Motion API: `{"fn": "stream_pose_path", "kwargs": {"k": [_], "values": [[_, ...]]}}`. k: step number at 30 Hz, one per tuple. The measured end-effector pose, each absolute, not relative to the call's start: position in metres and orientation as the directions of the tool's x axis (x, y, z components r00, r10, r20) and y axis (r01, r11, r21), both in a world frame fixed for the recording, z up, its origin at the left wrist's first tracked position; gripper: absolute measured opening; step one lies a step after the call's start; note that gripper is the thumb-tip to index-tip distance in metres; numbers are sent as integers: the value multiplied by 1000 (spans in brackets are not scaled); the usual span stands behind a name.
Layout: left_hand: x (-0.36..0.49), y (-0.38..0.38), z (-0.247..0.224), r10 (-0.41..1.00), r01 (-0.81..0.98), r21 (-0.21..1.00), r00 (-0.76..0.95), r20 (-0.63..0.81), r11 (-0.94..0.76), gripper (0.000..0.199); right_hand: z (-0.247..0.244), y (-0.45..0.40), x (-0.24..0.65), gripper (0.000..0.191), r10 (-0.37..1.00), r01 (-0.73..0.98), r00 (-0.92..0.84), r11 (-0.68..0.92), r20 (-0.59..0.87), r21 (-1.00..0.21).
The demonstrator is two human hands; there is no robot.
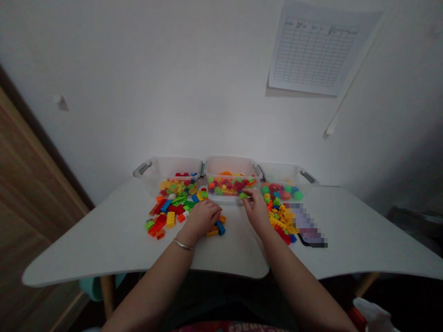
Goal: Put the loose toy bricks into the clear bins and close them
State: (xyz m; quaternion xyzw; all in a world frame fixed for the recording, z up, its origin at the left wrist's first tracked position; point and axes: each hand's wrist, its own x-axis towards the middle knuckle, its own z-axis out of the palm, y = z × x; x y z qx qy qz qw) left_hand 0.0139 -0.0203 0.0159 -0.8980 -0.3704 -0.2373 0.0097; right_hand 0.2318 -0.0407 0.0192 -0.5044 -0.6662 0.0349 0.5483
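Head cam, worn by the person, sits above the near edge of the white table [349, 230], aimed forward and down at the far edge and wall [173, 83]. Close range: full tabletop in frame, left forearm [155, 290] and right forearm [294, 276] entering at bottom.

Right hand [256, 212] pinches a green brick [243, 195] by 3 clear bins [230, 166].

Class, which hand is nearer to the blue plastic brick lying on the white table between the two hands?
Left. The left hand is just up and left of the blue plastic brick; the right hand is farther off, up and to its right.
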Motion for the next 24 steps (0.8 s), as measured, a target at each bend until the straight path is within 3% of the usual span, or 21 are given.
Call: {"fn": "stream_pose_path", "kwargs": {"k": [5,10,15,24], "values": [[12,-21,15,678,726,112,561,475,-678,22,46,-25,247,13,634,683,199,458,748,-570],[12,-22,14,699,735,124,560,444,-667,21,70,-1,256,7,564,795,181,398,806,-457],[14,-24,17,703,721,158,561,438,-674,21,69,15,253,16,634,818,160,344,757,-461],[17,-26,19,707,706,193,567,423,-681,22,60,14,249,34,625,844,105,355,774,-401]]}}
